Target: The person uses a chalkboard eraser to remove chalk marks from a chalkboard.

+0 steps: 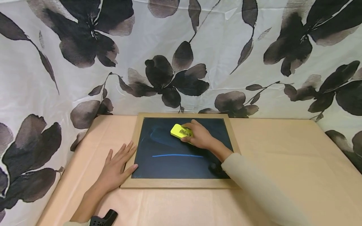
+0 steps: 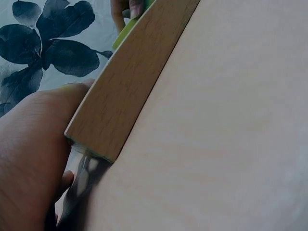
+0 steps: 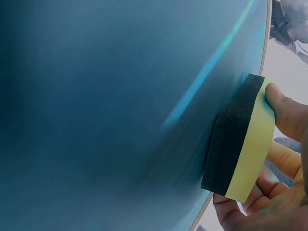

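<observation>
A yellow chalkboard eraser (image 1: 177, 130) with a dark felt face lies against the upper middle of a wood-framed chalkboard (image 1: 169, 169). My right hand (image 1: 200, 135) grips it between thumb and fingers; the right wrist view shows the eraser (image 3: 248, 144) felt side to the board. Below it runs a blue chalk line (image 1: 177, 155), and a faint blue smear (image 1: 158, 136) marks the board to the left. My left hand (image 1: 116, 168) rests at the board's left edge, fingers straight and spread, thumb over the frame. In the left wrist view, the frame's side (image 2: 120, 82) stands beside that hand.
The board lies on a light wood-toned table (image 1: 282, 150). Behind it hangs a white cloth (image 1: 226, 62) with dark flowers. A black device (image 1: 104, 218) is worn at my left wrist.
</observation>
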Available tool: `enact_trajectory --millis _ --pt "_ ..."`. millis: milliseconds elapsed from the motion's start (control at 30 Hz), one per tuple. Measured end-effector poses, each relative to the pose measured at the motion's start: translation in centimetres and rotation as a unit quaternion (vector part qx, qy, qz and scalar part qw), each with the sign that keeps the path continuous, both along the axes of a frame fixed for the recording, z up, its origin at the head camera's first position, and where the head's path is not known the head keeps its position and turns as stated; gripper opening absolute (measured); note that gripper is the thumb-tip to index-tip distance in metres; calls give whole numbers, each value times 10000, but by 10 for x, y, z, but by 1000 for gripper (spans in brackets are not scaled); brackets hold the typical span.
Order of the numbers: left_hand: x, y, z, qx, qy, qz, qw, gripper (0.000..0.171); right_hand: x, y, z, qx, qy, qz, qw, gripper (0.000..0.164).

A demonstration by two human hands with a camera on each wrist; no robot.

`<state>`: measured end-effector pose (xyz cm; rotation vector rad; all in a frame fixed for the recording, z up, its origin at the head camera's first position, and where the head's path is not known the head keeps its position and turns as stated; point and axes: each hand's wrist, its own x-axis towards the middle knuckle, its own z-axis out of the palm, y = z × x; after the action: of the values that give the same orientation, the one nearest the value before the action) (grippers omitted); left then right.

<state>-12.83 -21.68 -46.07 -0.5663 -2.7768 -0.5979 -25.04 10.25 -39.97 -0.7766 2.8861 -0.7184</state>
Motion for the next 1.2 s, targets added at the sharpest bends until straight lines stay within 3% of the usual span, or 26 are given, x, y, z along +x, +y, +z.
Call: enact_trajectory --millis 233,600,800,1200 --pt "0 -1 0 46 7 -5 10000 63 -5 -34 1 24 -46 129 9999 55" --pt "2 0 -4 -16 91 49 9999 63 -8 -75 0 79 -111 693 9975 56" --pt "2 1 -3 -99 136 64 9998 63 -3 -79 2 185 -99 845 9962 55" --pt "7 3 -3 -97 104 98 9999 63 18 -71 6 340 -126 1539 9874 55"
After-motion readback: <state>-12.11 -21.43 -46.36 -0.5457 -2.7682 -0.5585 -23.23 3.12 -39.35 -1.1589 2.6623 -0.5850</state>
